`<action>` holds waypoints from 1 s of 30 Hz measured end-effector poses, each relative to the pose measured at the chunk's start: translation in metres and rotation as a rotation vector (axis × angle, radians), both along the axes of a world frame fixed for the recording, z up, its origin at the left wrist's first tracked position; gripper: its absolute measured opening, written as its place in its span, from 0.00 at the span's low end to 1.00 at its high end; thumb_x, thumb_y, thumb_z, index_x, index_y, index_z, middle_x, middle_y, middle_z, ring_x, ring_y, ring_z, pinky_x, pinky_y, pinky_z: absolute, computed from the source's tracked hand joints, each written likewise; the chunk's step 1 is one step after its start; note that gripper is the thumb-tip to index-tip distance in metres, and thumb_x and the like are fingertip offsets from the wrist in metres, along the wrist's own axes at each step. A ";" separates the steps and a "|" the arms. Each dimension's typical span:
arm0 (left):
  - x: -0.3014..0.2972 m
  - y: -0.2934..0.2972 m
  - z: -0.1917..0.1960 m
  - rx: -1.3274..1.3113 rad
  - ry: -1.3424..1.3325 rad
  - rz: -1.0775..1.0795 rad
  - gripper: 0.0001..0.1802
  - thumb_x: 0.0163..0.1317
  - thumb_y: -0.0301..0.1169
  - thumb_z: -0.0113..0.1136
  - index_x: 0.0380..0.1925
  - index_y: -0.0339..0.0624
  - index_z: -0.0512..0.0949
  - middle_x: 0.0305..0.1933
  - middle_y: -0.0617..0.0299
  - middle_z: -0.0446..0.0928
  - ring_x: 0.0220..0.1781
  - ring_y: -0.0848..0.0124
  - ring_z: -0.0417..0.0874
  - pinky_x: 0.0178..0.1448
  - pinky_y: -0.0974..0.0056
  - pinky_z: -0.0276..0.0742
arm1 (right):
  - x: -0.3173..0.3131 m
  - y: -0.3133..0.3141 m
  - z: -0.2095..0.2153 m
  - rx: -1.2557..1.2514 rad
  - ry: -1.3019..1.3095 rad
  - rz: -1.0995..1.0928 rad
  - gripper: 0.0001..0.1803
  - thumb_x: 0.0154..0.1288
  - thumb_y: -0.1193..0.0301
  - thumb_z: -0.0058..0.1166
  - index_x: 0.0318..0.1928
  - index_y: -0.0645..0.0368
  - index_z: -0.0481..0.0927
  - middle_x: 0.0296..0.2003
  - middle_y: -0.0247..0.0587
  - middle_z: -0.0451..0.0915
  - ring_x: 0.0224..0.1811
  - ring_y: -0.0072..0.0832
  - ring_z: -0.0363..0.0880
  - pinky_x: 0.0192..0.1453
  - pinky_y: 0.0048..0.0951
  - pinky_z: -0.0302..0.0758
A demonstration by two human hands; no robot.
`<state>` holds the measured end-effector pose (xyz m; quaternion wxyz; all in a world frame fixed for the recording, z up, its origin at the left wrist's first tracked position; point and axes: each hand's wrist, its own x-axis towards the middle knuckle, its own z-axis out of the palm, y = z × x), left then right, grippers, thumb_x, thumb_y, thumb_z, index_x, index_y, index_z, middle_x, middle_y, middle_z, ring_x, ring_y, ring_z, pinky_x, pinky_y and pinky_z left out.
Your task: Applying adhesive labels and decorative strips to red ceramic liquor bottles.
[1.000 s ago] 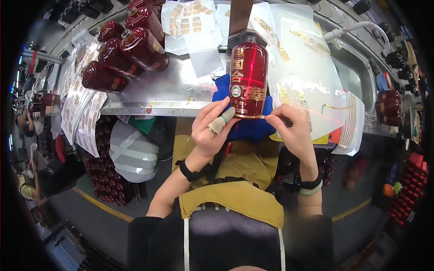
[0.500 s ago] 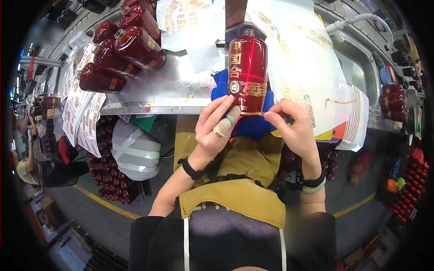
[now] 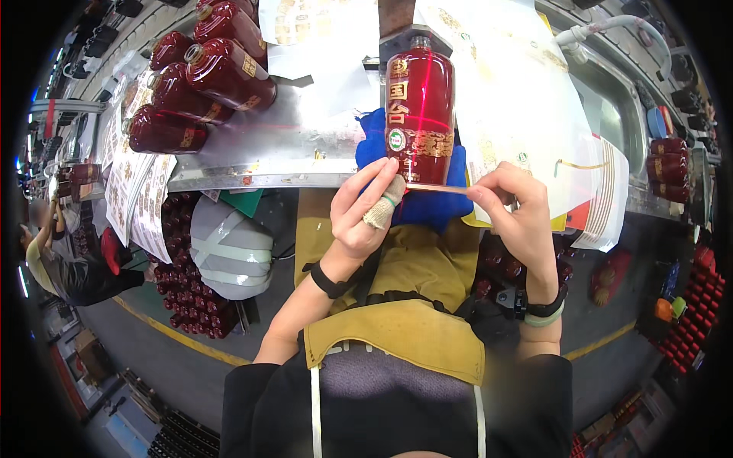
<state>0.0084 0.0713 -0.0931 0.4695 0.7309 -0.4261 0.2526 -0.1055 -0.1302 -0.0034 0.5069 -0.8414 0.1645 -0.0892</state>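
A dark red glass bottle (image 3: 424, 99) with gold lettering, a gold band and a small round green-and-white label lies on a blue cloth (image 3: 372, 145), neck away from me. My left hand (image 3: 365, 206) grips the bottle's base at its lower left corner. A knitted finger cover (image 3: 387, 204) with a green band is on one of its digits. My right hand (image 3: 515, 204), thumb and forefinger pinched, holds one end of a thin narrow strip (image 3: 443, 188). The strip runs almost level along the bottle's base toward my left fingers, where its other end is hidden.
Several red bottles (image 3: 229, 74) lie at the left of the metal worktop (image 3: 305, 145). Label sheets (image 3: 136, 195) hang over its front edge; more sheets (image 3: 504, 99) lie at right. Beyond them is a sink (image 3: 611, 99) with a pipe. A grey bundle (image 3: 229, 248) stands below.
My right hand has moved right, away from the bottle's base, and the strip now shows stretched between them. My left hand stays at the base's corner.
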 end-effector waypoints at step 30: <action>0.002 -0.003 0.010 0.027 -0.009 -0.068 0.19 0.48 0.17 0.79 0.43 0.29 0.87 0.52 0.49 0.87 0.52 0.55 0.88 0.53 0.59 0.88 | 0.006 0.018 0.019 0.036 -0.154 0.066 0.05 0.61 0.77 0.71 0.34 0.64 0.87 0.27 0.38 0.78 0.28 0.26 0.77 0.33 0.28 0.71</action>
